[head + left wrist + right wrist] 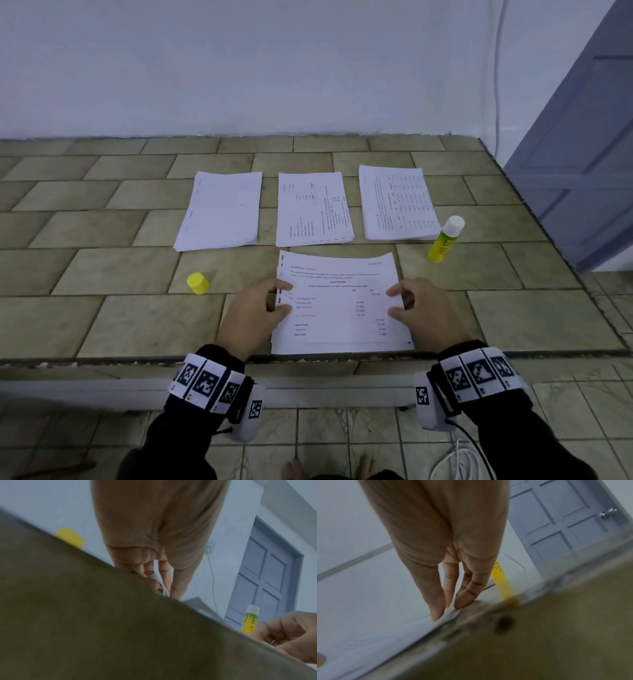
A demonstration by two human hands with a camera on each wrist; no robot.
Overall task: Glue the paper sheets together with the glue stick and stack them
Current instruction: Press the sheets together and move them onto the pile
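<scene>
A printed stack of paper sheets [339, 305] lies at the tiled counter's front edge. My left hand [274, 298] pinches its left edge, my right hand [399, 301] its right edge. The left wrist view shows the left hand [159, 585] with fingertips closed on a thin white edge. In the right wrist view, the right hand [448, 601] nips the sheet [368, 601] between thumb and fingers. The glue stick [445, 240] stands upright at the right, uncapped, apart from both hands. Its yellow cap [198, 283] sits left of the sheets.
Three more paper piles lie in a row behind: left pile [219, 209], middle pile [313, 209], right pile [397, 204]. The counter [137, 325] ends at a wall behind and drops off at the front and right. A grey door [582, 154] stands right.
</scene>
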